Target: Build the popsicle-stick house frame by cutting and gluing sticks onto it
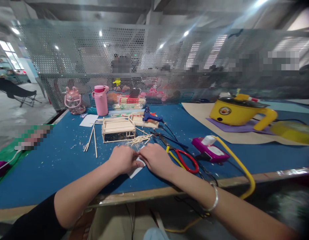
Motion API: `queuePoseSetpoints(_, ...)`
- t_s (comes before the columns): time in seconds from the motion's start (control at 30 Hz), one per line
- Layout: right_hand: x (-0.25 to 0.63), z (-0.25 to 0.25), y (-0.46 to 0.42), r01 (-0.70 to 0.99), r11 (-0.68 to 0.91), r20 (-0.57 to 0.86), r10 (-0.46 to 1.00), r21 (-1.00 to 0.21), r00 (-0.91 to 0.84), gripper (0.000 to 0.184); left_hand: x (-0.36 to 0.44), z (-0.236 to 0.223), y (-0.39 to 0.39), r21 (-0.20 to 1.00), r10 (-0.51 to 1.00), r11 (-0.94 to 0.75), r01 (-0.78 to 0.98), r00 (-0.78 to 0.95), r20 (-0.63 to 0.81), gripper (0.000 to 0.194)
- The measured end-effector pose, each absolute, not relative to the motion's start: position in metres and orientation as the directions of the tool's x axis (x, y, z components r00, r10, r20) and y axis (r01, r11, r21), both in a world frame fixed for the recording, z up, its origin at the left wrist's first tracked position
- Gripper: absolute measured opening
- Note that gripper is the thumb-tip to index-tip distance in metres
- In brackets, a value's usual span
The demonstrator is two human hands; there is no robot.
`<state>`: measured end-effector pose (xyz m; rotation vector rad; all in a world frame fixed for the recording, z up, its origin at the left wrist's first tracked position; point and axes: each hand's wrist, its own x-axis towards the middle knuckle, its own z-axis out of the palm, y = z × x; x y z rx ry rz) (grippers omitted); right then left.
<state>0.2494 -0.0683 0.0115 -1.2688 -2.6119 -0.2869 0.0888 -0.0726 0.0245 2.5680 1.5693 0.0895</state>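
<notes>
My left hand (122, 159) and my right hand (157, 160) meet near the table's front edge, fingers bent and fingertips touching. Whatever they pinch is hidden behind the fingers. Under and between them lies a piece of white paper (136, 172). Just beyond stands a small frame built of thin wooden sticks (118, 128), shaped like a little bed. A pile of short sticks (140, 139) lies at its right front corner. Longer loose sticks (95, 143) rest to its left. Red-handled scissors (186, 161) and yellow-handled pliers (175, 158) lie right of my right hand.
A blue glue gun (152, 116) stands behind the sticks. Further right are a purple power strip (211, 151) with a yellow cable and a yellow electric pot (235, 111). A pink bottle (101, 101) and a pink jug (74, 101) stand at the back left, before a perforated screen (89, 60).
</notes>
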Motion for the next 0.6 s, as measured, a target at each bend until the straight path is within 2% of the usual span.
queuePoseSetpoints(0.37, 0.2477, 0.017, -0.068, 0.837, 0.547, 0.255, 0.805, 0.031, -0.535, 0.023, 0.0885, 0.0255, -0.0734, 0.168, 0.893, -0.442, 0.881, 0.449, -0.011, 0.042)
queuePoseSetpoints(0.5, 0.2491, 0.0184, -0.0687, 0.817, 0.577, 0.236, 0.792, 0.009, -0.563, 0.023, 0.0885, 0.0259, -0.0735, 0.178, 0.89, -0.445, 0.878, 0.455, -0.017, 0.042)
queuePoseSetpoints(0.6, 0.2495, 0.0179, -0.0701, 0.831, 0.556, 0.257, 0.799, 0.031, -0.544, 0.023, 0.088, 0.0253, -0.0736, 0.183, 0.894, -0.437, 0.881, 0.448, -0.017, 0.044)
